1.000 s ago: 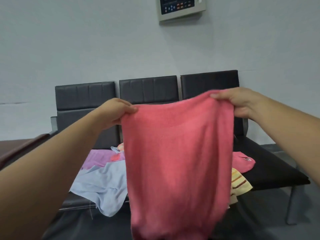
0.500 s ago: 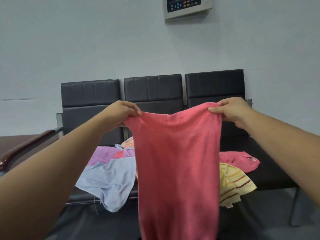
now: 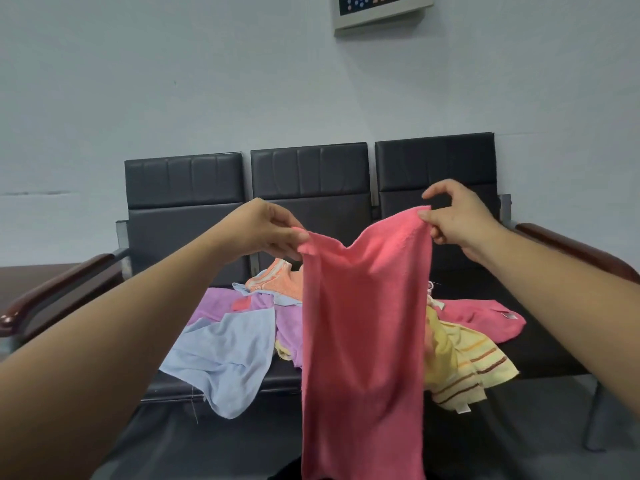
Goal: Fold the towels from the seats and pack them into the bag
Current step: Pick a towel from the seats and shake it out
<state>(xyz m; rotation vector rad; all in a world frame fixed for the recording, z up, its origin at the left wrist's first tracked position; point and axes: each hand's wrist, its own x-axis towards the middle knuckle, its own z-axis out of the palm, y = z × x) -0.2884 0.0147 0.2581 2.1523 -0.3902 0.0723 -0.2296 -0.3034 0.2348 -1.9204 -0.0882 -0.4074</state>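
Observation:
A pink towel (image 3: 363,323) hangs lengthwise in front of me, reaching past the bottom of the view. My left hand (image 3: 266,230) pinches its top left corner and my right hand (image 3: 453,216) pinches its top right corner; the top edge sags between them. Behind it, on the black seats (image 3: 311,178), lie a light blue towel (image 3: 228,351), a purple towel (image 3: 221,301), an orange striped towel (image 3: 280,280), a yellow striped towel (image 3: 464,365) and another pink towel (image 3: 485,318). No bag is in view.
The row of three black seats stands against a pale wall, with dark wooden armrests at the left (image 3: 59,292) and right (image 3: 575,251). A control panel (image 3: 377,8) hangs on the wall above. Dark floor lies below the seats.
Both hands have lowered the pink towel and drawn closer together, so the top edge now sags. The view has tilted down, showing more of the seats.

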